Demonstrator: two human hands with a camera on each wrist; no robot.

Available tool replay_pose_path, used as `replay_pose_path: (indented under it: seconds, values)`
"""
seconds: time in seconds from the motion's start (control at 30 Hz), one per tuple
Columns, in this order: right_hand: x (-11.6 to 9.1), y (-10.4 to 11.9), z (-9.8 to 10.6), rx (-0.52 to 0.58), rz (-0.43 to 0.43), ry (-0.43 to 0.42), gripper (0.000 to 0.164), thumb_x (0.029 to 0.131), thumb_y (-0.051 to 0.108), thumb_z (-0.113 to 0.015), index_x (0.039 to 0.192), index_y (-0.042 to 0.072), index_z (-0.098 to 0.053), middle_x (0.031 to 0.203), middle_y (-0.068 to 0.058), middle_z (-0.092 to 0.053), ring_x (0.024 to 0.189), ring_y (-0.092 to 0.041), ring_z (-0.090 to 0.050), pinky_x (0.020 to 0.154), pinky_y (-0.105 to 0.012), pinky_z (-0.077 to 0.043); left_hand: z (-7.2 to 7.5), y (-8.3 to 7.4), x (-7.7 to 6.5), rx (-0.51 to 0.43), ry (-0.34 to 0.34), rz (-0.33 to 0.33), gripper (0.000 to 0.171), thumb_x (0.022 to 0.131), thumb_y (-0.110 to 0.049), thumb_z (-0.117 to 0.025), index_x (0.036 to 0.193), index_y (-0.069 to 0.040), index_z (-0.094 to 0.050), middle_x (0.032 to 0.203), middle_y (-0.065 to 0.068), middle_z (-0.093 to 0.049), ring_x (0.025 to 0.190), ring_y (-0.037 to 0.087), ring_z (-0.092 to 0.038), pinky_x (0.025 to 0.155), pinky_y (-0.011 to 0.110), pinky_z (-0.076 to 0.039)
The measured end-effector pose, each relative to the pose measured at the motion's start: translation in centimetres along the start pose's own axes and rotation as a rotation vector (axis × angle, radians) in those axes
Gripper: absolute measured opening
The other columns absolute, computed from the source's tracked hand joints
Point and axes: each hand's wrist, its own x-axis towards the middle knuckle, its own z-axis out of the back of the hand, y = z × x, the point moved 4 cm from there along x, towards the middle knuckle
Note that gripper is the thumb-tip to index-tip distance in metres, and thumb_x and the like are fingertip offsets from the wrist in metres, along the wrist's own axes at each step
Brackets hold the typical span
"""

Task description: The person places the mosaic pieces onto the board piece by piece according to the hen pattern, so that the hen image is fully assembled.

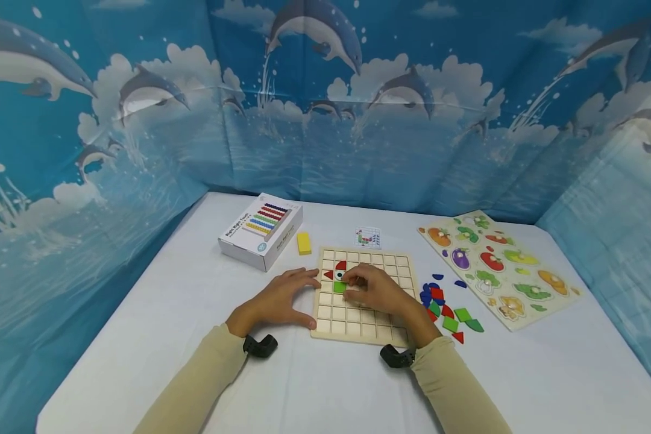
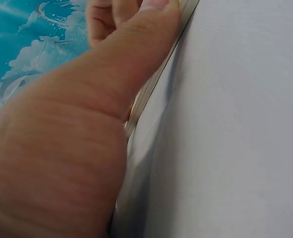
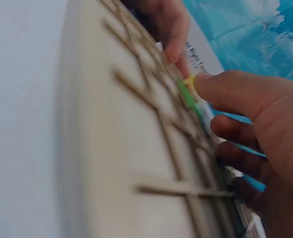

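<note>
A wooden grid board [image 1: 339, 327] lies on the table before me. Near its upper left sit a red quarter-circle [image 1: 340, 265], a red triangle [image 1: 328, 275], a white tile with an eye dot [image 1: 339, 275] and a green square [image 1: 339, 288]. My left hand [image 1: 281, 298] spreads thumb and fingers along the board's left edge, its thumb [image 2: 151, 34] at the frame in the left wrist view. Over the board, my right hand [image 1: 378, 292] has its fingertips beside the eye tile and green square. Thumb and fingers [image 3: 231, 130] stand apart, nothing visible between them.
Loose red, green and blue pieces [image 1: 450, 324] lie right of the board. Beyond them is a vegetable puzzle board [image 1: 499, 292]. A pattern card [image 1: 367, 237], a yellow block [image 1: 304, 243] and a white box [image 1: 244, 248] stand behind. A dolphin-print curtain [image 1: 358, 163] encloses the table.
</note>
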Motion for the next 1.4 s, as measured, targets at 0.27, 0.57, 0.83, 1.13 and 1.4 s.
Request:
replay_pose_path:
  seconds: [0.27,0.57,0.83,1.13,1.4]
  values:
    - [-2.3,2.0,3.2,0.015,-0.021,0.035,0.036,0.095,0.021,-0.074,0.127,0.007,-0.066,0.116,-0.006,-0.066,0.106,-0.025,-0.059,0.095,-0.053,-0.048,-0.4,0.1,-0.3,-0.010,-0.006,0.006,0.089,0.070,-0.071,-0.080,0.144,-0.030,-0.052,0.164,-0.014,-0.027,0.151,0.018,-0.017,0.118,0.049,-0.019]
    - [-9.2,-1.9,9.6,-0.115,-0.115,-0.038,0.039,0.095,0.021,-0.074,0.129,0.006,-0.064,0.119,-0.011,-0.066,0.110,-0.032,-0.061,0.092,-0.057,-0.049,-0.5,-0.3,-0.2,-0.028,-0.020,-0.010,0.087,0.072,-0.067,-0.081,0.143,-0.027,-0.053,0.164,-0.012,-0.028,0.151,0.021,-0.018,0.118,0.052,-0.020]
    - [-15.5,-5.8,12.9,-0.224,-0.348,-0.055,0.026,0.094,0.016,-0.074,0.119,0.009,-0.069,0.110,-0.003,-0.067,0.099,-0.024,-0.058,0.084,-0.040,-0.052,-0.4,-0.1,0.0,0.011,-0.018,-0.011,0.085,0.072,-0.067,-0.081,0.142,-0.029,-0.053,0.164,-0.012,-0.027,0.151,0.022,-0.018,0.118,0.051,-0.019]
    - [-17.3,-8.3,12.6,-0.187,-0.411,-0.051,0.016,0.093,0.005,-0.071,0.108,0.011,-0.073,0.099,0.000,-0.066,0.087,-0.019,-0.056,0.070,-0.023,-0.052,-0.3,-0.2,0.0,0.001,-0.019,-0.009,0.085,0.072,-0.067,-0.081,0.143,-0.028,-0.053,0.164,-0.012,-0.027,0.151,0.021,-0.018,0.118,0.050,-0.019]
    - [-17.3,-9.0,12.1,-0.252,-0.419,-0.125,0.017,0.094,0.006,-0.071,0.109,0.013,-0.073,0.099,0.000,-0.067,0.088,-0.021,-0.054,0.072,-0.024,-0.049,0.0,-0.3,-0.2,0.001,-0.020,-0.015,0.086,0.072,-0.067,-0.081,0.143,-0.027,-0.053,0.164,-0.009,-0.029,0.151,0.024,-0.019,0.118,0.052,-0.020]
